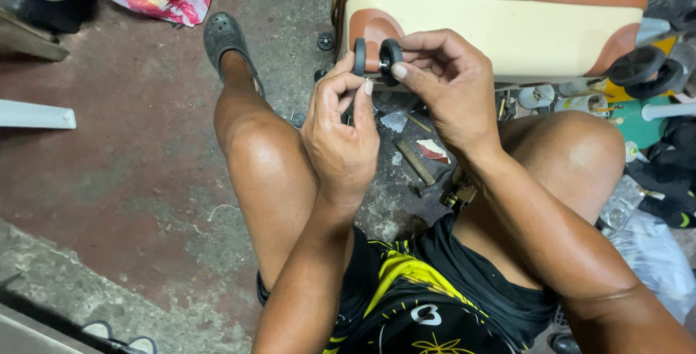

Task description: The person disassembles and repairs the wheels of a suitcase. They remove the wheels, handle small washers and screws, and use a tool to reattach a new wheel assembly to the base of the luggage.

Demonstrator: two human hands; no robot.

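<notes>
Two small black wheels on one short axle, a twin caster wheel, are held up in front of the cream and brown suitcase, its axle running roughly level from side to side. The right hand comes at it from the right, thumb and fingertips pinching the right-hand wheel. The left hand sits just below and left of it, fingers curled, thumb and forefinger touching the left-hand wheel's lower edge. Both hands are equally close. Below the suitcase, on the concrete floor between the person's knees, lie a hammer and scattered small parts.
</notes>
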